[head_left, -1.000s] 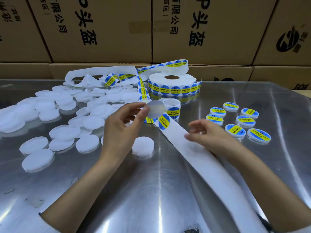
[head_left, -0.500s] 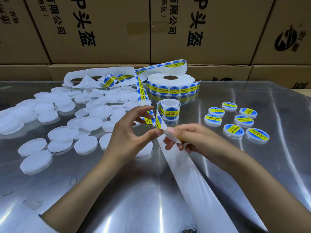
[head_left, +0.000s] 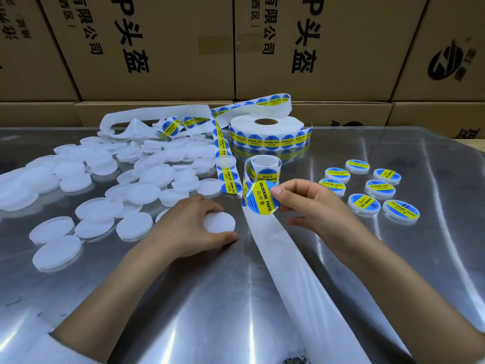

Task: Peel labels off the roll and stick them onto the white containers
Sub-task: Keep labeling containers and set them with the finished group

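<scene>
My right hand (head_left: 312, 206) pinches a round blue and yellow label (head_left: 259, 199) by its right edge, just above the bare white backing strip (head_left: 286, 258). My left hand (head_left: 191, 227) lies on the table with its fingers curled round a plain white container (head_left: 220, 222). The label roll (head_left: 266, 134) stands at the back centre, and its strip of labels (head_left: 225, 164) loops down toward my hands. A pile of several unlabelled white containers (head_left: 105, 179) covers the left side.
Several labelled containers (head_left: 367, 187) sit in a group on the right of the shiny metal table (head_left: 236, 311). A wall of cardboard boxes (head_left: 236, 48) closes off the back. Used backing paper (head_left: 147, 114) curls behind the pile.
My right hand has peeled a label off the strip and lifted it. My left hand has dropped from the strip to the table and taken hold of a white container.
</scene>
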